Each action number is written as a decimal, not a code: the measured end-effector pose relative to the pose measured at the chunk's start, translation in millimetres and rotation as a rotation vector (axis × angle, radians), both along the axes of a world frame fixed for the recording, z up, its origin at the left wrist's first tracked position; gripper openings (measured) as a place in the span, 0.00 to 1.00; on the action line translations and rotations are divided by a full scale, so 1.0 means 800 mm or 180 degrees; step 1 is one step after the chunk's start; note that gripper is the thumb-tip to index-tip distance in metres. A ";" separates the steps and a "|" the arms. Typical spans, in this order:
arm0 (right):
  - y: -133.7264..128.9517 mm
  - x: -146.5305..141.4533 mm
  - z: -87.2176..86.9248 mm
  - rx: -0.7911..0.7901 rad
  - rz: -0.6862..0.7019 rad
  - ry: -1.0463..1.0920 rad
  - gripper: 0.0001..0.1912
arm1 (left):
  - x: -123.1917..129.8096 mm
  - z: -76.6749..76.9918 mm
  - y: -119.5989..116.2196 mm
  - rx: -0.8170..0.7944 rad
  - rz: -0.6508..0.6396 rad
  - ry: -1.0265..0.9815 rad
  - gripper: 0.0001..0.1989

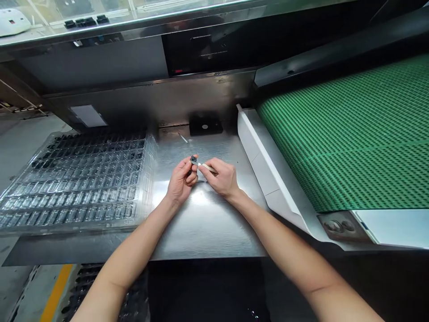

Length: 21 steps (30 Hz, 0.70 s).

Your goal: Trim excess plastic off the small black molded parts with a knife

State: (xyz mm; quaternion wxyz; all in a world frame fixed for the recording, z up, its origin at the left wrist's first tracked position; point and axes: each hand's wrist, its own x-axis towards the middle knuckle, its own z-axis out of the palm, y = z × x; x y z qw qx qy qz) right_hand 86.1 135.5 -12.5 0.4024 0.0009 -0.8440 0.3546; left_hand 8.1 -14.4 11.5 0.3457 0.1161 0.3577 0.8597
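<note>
Over the middle of the steel table (208, 228), my left hand (182, 180) pinches a small black part (193, 159) between its fingertips. My right hand (219, 175) is closed around the pale handle of a thin knife-like tool (208, 168). The tool's metal tip touches or lies right by the black part; which of the two is too small to tell. Both hands are close together, their fingertips almost meeting.
Stacked clear plastic trays (90, 179) with black parts in the rear rows stand at left. A black block (205, 126) and a thin white stick (182, 137) lie behind my hands. A white guard (264, 156) borders the green conveyor belt (351, 134) at right.
</note>
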 end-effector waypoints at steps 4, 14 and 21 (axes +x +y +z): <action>0.000 0.000 0.001 0.0026 -0.0018 0.0037 0.21 | 0.000 0.001 0.000 -0.0045 0.0015 -0.0030 0.14; 0.004 0.000 0.004 0.0049 -0.0137 0.0148 0.20 | 0.001 0.004 -0.002 0.0006 -0.0023 0.0054 0.15; -0.001 0.003 0.010 0.0191 0.0001 0.0156 0.19 | 0.000 0.005 -0.003 -0.0037 0.0060 -0.0029 0.14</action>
